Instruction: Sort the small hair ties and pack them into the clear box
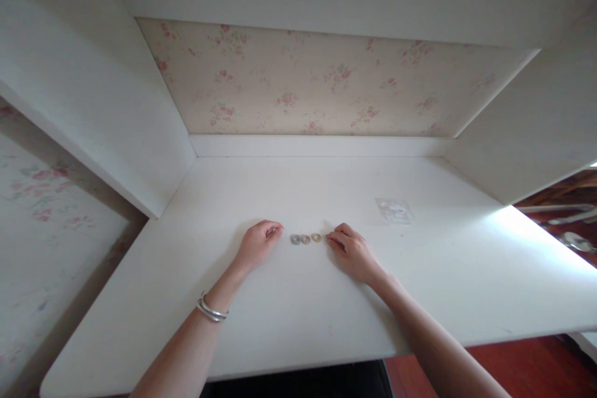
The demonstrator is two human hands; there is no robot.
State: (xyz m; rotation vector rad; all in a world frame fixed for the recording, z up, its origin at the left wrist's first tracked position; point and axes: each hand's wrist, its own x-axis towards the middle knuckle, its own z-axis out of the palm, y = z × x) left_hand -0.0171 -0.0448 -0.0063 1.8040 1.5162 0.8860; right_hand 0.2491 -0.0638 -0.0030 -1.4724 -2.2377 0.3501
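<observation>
Three small rings lie in a short row on the white desktop: a grey-blue ring [295, 239], a pinkish ring [305, 239] and a yellowish ring [316, 237]. They look like little coils, but their exact kind is too small to tell. Just left of the row, my left hand [260, 244] is closed with thumb and fingertips together, apart from the grey-blue ring. On the other side, my right hand [352, 250] is pinched close beside the yellowish ring. Whatever either pinch holds, if anything, is hidden or too small to name.
A clear plastic bag [394, 211] lies on the white desk [261, 186], beyond my right hand. White side panels and a floral back wall [298, 81] enclose the desk. A black seat [303, 380] shows below the front edge.
</observation>
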